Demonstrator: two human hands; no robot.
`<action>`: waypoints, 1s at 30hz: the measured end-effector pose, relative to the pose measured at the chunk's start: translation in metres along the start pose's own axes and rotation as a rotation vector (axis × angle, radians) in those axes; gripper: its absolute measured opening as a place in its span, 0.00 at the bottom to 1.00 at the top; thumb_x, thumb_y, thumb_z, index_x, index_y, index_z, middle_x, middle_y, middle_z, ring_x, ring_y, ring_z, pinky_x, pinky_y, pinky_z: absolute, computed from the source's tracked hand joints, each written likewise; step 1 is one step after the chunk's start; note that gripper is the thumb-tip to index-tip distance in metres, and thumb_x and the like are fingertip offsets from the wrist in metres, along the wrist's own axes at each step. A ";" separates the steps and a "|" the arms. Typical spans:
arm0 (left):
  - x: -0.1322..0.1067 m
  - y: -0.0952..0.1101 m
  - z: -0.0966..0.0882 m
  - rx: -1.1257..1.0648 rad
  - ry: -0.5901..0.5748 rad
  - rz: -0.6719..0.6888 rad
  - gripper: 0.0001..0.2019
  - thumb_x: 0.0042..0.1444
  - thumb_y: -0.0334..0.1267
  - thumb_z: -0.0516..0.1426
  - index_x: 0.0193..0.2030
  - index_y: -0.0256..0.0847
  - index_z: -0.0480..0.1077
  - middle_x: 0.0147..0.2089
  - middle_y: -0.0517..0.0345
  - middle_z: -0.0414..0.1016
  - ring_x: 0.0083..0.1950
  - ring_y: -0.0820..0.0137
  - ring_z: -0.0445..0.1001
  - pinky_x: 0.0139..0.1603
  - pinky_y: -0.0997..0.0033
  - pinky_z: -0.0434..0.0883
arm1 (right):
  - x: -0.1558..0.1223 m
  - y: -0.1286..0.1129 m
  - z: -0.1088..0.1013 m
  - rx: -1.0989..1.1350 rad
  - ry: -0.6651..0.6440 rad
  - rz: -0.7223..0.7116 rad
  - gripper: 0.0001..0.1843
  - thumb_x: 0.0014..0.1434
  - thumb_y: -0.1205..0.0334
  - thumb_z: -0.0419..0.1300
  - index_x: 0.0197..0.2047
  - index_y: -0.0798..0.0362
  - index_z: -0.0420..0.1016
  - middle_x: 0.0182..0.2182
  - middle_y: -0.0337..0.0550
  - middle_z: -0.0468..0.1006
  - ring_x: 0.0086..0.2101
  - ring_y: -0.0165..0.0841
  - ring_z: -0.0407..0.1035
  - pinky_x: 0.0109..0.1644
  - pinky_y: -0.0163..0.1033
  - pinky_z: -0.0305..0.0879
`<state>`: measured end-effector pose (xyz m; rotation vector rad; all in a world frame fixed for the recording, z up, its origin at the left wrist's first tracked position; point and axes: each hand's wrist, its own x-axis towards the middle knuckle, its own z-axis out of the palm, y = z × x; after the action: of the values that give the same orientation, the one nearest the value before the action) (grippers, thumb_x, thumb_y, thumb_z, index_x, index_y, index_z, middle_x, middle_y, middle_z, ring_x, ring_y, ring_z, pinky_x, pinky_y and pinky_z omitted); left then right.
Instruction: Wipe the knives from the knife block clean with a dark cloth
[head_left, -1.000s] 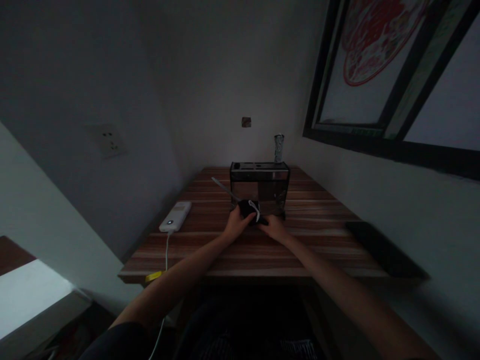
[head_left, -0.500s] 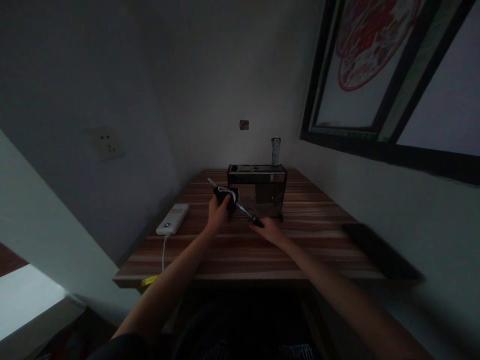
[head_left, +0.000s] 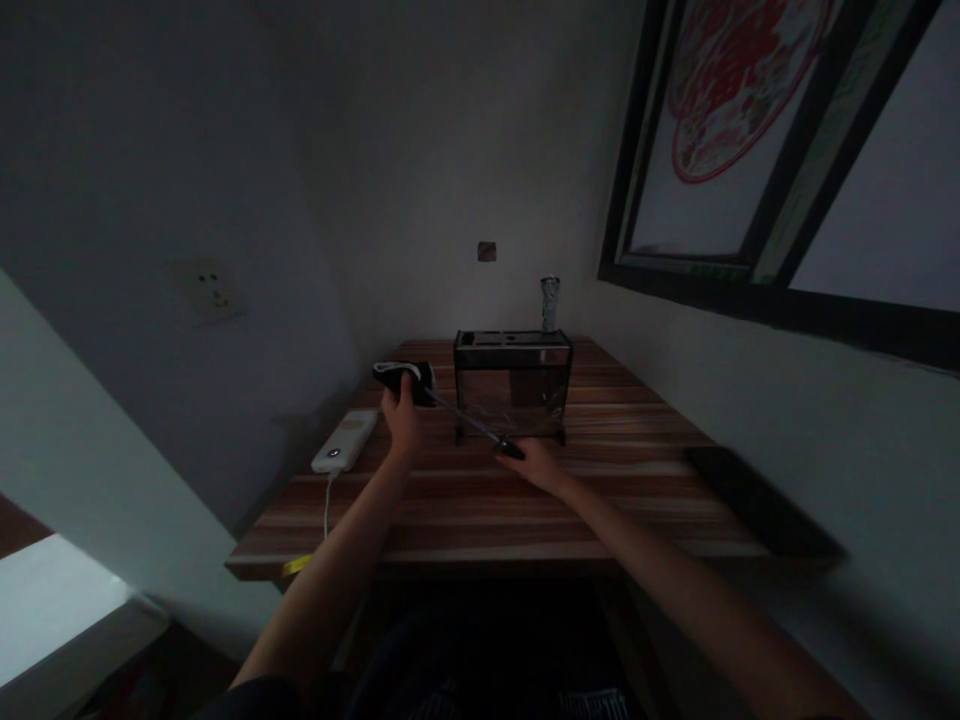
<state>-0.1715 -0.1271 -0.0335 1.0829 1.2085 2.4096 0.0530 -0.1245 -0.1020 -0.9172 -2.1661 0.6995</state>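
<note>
A: Your left hand [head_left: 401,420] is closed around the black pad [head_left: 405,378], thumb up its near side, a white edge showing along the top.

B: And your right hand [head_left: 534,462] pinches the dark grip end of the rod [head_left: 469,425], low over the table [head_left: 480,505]. Whether your palm rests on the wood, I can't tell in this light.

A: So the rod runs straight between your two hands, rising from right to left, with the pad up about level with the tank's rim. One hand at each end looks to me like the way to steady something that thin and long.

B: It crosses just in front of the glass tank [head_left: 512,385], near its left front corner. The tank stands square in the middle of the table, with a black rim on top.

A: The pad sits left of the tank, apart from the glass.

B: Beside your left wrist lies a white power bank [head_left: 346,440], a small light on, its cable [head_left: 328,500] trailing off the front edge. It sits out of the rod's line, I'd judge.

A: Behind the tank, by the wall, a patterned can [head_left: 550,303] stands upright. Far right, a dark flat slab [head_left: 757,500] lies along the table's edge, well apart from both hands.

B: There's a wall socket [head_left: 212,290] up left and a dark-framed panel [head_left: 750,130] with a red design up right
</note>
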 end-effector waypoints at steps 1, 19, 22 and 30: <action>-0.001 -0.001 0.000 -0.003 -0.004 -0.005 0.20 0.48 0.50 0.54 0.40 0.35 0.69 0.40 0.53 0.73 0.44 0.67 0.70 0.46 0.72 0.64 | 0.000 0.000 0.000 -0.008 -0.001 0.002 0.18 0.50 0.51 0.55 0.26 0.58 0.72 0.23 0.39 0.70 0.25 0.29 0.62 0.29 0.32 0.54; -0.055 -0.016 0.013 0.192 -0.455 -0.057 0.17 0.48 0.47 0.55 0.37 0.35 0.68 0.37 0.53 0.73 0.39 0.67 0.71 0.40 0.72 0.67 | -0.002 -0.003 -0.004 0.042 0.043 0.038 0.16 0.51 0.54 0.54 0.28 0.59 0.73 0.23 0.40 0.73 0.26 0.30 0.64 0.29 0.31 0.56; -0.069 -0.017 0.015 0.217 -0.541 -0.066 0.16 0.46 0.45 0.57 0.37 0.35 0.69 0.35 0.54 0.74 0.38 0.67 0.72 0.39 0.71 0.67 | -0.002 -0.006 -0.005 0.050 0.052 0.052 0.13 0.50 0.57 0.55 0.28 0.59 0.73 0.23 0.40 0.73 0.25 0.30 0.64 0.28 0.32 0.56; -0.087 -0.025 0.020 0.261 -0.760 -0.091 0.18 0.45 0.42 0.59 0.41 0.35 0.67 0.41 0.51 0.74 0.42 0.65 0.72 0.43 0.68 0.68 | -0.003 -0.003 -0.009 0.045 0.028 0.059 0.09 0.49 0.64 0.54 0.28 0.59 0.73 0.23 0.40 0.74 0.25 0.31 0.65 0.29 0.32 0.58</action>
<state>-0.0998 -0.1433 -0.0891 1.7456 1.2440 1.5318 0.0596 -0.1270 -0.0952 -0.9652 -2.0976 0.7570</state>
